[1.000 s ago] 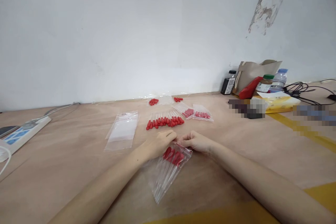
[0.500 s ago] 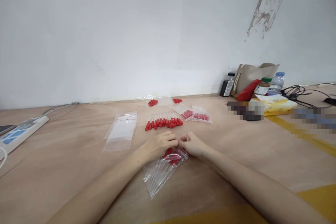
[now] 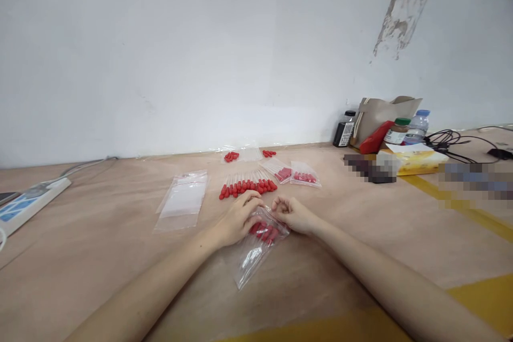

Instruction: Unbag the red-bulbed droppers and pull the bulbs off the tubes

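Note:
Between my hands is a clear zip bag (image 3: 251, 263) holding several thin clear droppers with red bulbs (image 3: 264, 232), the bulbs toward its far, top edge. The fingers of my left hand (image 3: 236, 220) curl over the bag's left upper side. At the bag's top right corner, my right hand (image 3: 295, 215) has its fingers bent together on the edge. Just beyond my hands, a row of loose droppers (image 3: 246, 187) lies on the brown-covered table, red bulbs facing me.
Flat zip bags (image 3: 184, 200) lie to the left. Filled bags sit behind the row, one bag (image 3: 305, 175) to its right. A power strip (image 3: 34, 200) is at far left. At right stand a dark bottle (image 3: 344, 129), a grey bag (image 3: 374, 117) and a yellow tissue pack (image 3: 420, 161).
The fingers of my left hand have lifted and spread from the bag's top edge, uncovering more red bulbs. The bag's lower end has swung right. My right hand stays at the top corner.

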A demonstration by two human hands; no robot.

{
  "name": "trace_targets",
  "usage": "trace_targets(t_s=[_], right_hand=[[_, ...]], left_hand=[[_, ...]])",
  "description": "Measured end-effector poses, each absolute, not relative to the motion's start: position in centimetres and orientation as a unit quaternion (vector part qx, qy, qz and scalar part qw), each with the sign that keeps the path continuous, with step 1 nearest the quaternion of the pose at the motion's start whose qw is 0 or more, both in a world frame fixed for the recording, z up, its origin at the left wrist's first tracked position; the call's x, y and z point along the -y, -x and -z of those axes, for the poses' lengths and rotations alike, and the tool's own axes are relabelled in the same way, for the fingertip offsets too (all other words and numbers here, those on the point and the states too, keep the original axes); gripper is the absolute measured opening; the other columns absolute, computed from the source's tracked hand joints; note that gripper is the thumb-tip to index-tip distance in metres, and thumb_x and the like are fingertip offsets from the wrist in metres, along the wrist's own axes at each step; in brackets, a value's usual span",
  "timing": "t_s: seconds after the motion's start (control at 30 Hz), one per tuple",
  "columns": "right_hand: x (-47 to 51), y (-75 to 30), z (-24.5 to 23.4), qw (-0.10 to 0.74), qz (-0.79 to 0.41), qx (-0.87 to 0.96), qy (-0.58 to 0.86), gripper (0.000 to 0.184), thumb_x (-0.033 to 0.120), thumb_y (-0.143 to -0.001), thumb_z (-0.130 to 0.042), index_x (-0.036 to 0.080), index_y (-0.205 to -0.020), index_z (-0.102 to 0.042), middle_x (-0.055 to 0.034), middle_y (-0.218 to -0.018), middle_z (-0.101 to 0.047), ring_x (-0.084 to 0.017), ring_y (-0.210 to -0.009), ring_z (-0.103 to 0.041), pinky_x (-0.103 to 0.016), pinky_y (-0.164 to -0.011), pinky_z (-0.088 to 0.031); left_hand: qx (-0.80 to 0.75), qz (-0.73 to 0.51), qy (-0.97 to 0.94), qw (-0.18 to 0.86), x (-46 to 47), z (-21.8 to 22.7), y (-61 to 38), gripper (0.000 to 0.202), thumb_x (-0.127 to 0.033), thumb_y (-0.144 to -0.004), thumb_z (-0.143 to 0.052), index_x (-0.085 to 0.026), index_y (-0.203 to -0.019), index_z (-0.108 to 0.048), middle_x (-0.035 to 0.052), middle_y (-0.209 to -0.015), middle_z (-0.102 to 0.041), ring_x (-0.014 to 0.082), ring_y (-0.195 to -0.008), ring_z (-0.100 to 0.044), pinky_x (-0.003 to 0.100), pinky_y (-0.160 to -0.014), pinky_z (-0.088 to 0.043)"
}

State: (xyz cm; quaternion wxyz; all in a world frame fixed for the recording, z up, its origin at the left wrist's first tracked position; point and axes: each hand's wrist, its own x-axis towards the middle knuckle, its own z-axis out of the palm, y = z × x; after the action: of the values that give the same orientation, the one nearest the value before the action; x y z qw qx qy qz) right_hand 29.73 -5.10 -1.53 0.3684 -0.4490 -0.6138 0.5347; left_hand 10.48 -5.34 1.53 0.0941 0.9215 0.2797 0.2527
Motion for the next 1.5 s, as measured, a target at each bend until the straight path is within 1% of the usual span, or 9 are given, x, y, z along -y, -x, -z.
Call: trace_targets(t_s=[0.17, 0.3, 0.4, 0.53, 0.73, 0.87, 0.97, 1.33, 1.5], right_hand=[[4.9, -31.0, 0.7, 0.297, -0.577, 0.622, 0.439, 0.020, 0.021, -0.059, -0.064, 0.011, -0.076, -0.063, 0.0024, -0.061, -0.061, -0.005, -0.048, -0.047, -0.017, -0.048, -0.036], [4.9, -31.4, 0.8, 0.238, -0.569, 0.647, 0.448, 0.023, 0.020, -0.059, -0.063, 0.013, -0.080, -0.068, 0.0036, -0.053, -0.059, -0.005, -0.042, -0.042, -0.018, -0.044, -0.035], [4.9, -31.0, 1.6, 0.240, -0.506, 0.707, 0.431, 0.023, 0.024, -0.064, -0.061, 0.015, -0.083, -0.070, 0.0026, -0.055, -0.061, -0.006, -0.042, -0.043, -0.019, -0.043, -0.035], [5.3, -30.3, 1.9, 0.292, -0.432, 0.761, 0.387, 0.027, 0.034, -0.072, -0.057, 0.016, -0.086, -0.070, -0.0025, -0.079, -0.068, -0.013, -0.065, -0.056, -0.023, -0.060, -0.043], [5.6, -30.7, 1.0, 0.275, -0.518, 0.734, 0.343, 0.038, 0.045, -0.071, -0.058, 0.017, -0.094, -0.068, -0.0003, -0.079, -0.067, -0.015, -0.071, -0.057, -0.025, -0.069, -0.043], [5.6, -31.3, 0.8, 0.250, -0.531, 0.729, 0.353, 0.045, 0.044, -0.062, -0.066, 0.016, -0.097, -0.066, 0.0023, -0.070, -0.063, -0.010, -0.059, -0.051, -0.021, -0.058, -0.040], [5.8, -31.2, 0.6, 0.256, -0.515, 0.732, 0.365, 0.048, 0.039, -0.057, -0.071, 0.015, -0.098, -0.065, 0.0037, -0.062, -0.058, -0.008, -0.052, -0.045, -0.018, -0.048, -0.035], [6.7, -29.7, 1.0, 0.302, -0.483, 0.706, 0.421, 0.043, 0.023, -0.052, -0.073, 0.015, -0.091, -0.059, 0.0001, -0.072, -0.063, -0.009, -0.055, -0.052, -0.018, -0.047, -0.038], [7.1, -29.6, 0.6, 0.294, -0.395, 0.744, 0.452, 0.034, 0.019, -0.049, -0.072, 0.015, -0.080, -0.058, 0.0032, -0.065, -0.058, -0.007, -0.054, -0.047, -0.016, -0.046, -0.034]], left_hand=[[-0.348, -0.172, -0.899, 0.203, 8.7, -1.8, -9.5, 0.037, -0.032, -0.081, -0.050, -0.022, -0.117, -0.042, 0.0082, -0.116, -0.048, 0.0210, -0.105, -0.048, 0.037, -0.089, -0.041], [-0.362, -0.137, -0.896, 0.219, 10.8, -0.9, -8.0, 0.065, -0.039, -0.079, -0.052, -0.023, -0.134, -0.022, 0.0116, -0.140, -0.025, 0.0263, -0.125, -0.030, 0.043, -0.101, -0.031], [-0.348, -0.127, -0.904, 0.214, 11.0, -0.4, -7.4, 0.063, -0.034, -0.081, -0.050, -0.024, -0.135, -0.020, 0.0093, -0.142, -0.021, 0.0248, -0.128, -0.026, 0.043, -0.103, -0.027], [-0.322, -0.132, -0.916, 0.198, 10.4, -0.6, -7.5, 0.065, -0.026, -0.078, -0.051, -0.024, -0.135, -0.021, 0.0086, -0.142, -0.023, 0.0234, -0.127, -0.027, 0.041, -0.103, -0.027], [-0.304, -0.196, -0.916, 0.172, 9.8, -1.0, -7.3, 0.059, -0.019, -0.075, -0.051, -0.023, -0.130, -0.030, 0.0082, -0.129, -0.041, 0.0199, -0.115, -0.042, 0.036, -0.097, -0.035], [-0.340, -0.261, -0.895, 0.120, 9.3, -0.4, -7.1, 0.027, -0.021, -0.078, -0.050, -0.020, -0.105, -0.053, 0.0065, -0.101, -0.055, 0.0167, -0.091, -0.053, 0.030, -0.081, -0.044], [-0.348, -0.277, -0.885, 0.134, 9.1, 0.0, -7.1, 0.015, -0.023, -0.082, -0.047, -0.019, -0.092, -0.058, 0.0040, -0.086, -0.057, 0.0141, -0.078, -0.054, 0.027, -0.072, -0.044], [-0.386, -0.250, -0.856, 0.236, 9.3, -0.1, -7.6, 0.014, -0.028, -0.083, -0.046, -0.019, -0.091, -0.053, 0.0034, -0.097, -0.061, 0.0167, -0.087, -0.056, 0.031, -0.079, -0.044], [-0.384, -0.254, -0.855, 0.238, 9.3, 0.0, -7.6, 0.022, -0.027, -0.083, -0.047, -0.021, -0.103, -0.051, 0.0036, -0.103, -0.060, 0.0173, -0.092, -0.055, 0.032, -0.083, -0.043]])
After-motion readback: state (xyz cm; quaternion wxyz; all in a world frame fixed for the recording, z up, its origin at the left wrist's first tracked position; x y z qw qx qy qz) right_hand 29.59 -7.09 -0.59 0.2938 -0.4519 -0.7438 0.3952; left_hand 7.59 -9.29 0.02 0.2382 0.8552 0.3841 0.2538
